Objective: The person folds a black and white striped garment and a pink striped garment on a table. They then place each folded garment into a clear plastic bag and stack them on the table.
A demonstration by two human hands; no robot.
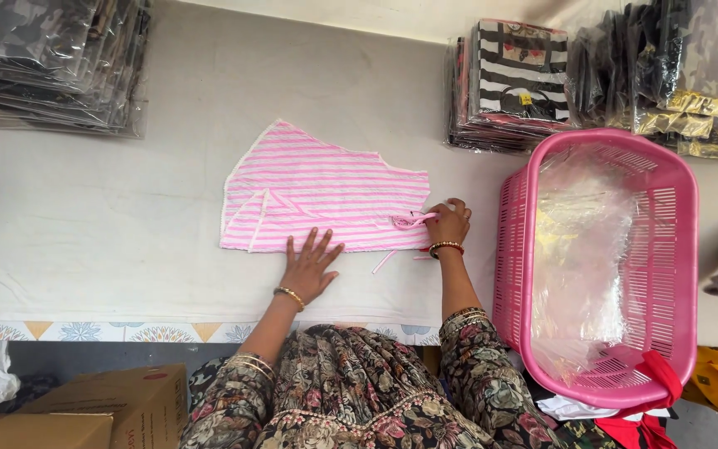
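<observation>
Pink-and-white striped garment (317, 193) spread flat near the middle of the pale surface (93, 224), lower hem straight and close to the near edge, upper edge slanting up to a peak at the left. Left hand (309, 268) pressed flat on the lower hem, fingers spread wide, palm partly off the cloth on the bare surface, no grip on anything. Right hand (449, 223) at the garment's right edge, fingertips pinched together on a thin pink tie (413, 220) bunched there; another loose strip (385, 261) trailing just below the hem. Wide bare cloth to the left of the garment and above it. On the right, much tighter: pink plastic basket (675, 249) lined with clear plastic, standing near the right hand, apart from it. Stacks of bagged clothes (517, 83) along the far edge behind the basket, more bagged stacks (51, 66) at the far left corner
</observation>
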